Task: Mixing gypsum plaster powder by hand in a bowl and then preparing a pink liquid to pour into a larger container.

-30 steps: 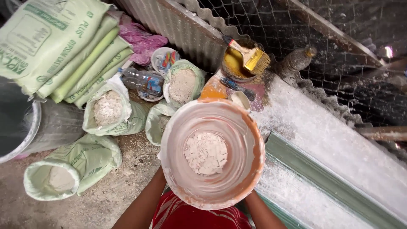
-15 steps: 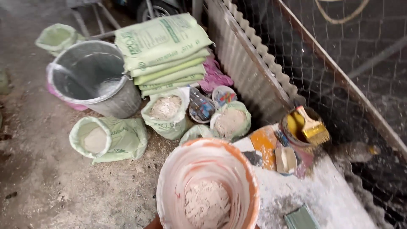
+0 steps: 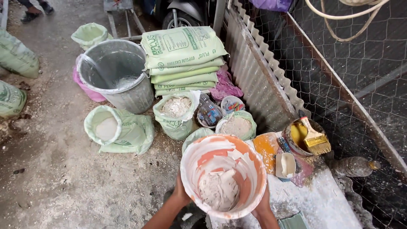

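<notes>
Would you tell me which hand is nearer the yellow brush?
Right. The right hand grips the orange bucket on the side facing the yellow brush; the left hand grips the far side.

soft even daylight; shadows faint; no glare; focus sharp throughout; slight wide-angle bending at edges

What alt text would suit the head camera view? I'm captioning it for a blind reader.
Two bare hands, left hand and right hand, hold an orange bucket smeared white, with a lump of white paste inside. Beyond it stand open green sacks of powder, a grey bin, stacked green bags and a yellow brush in a pot.
</notes>
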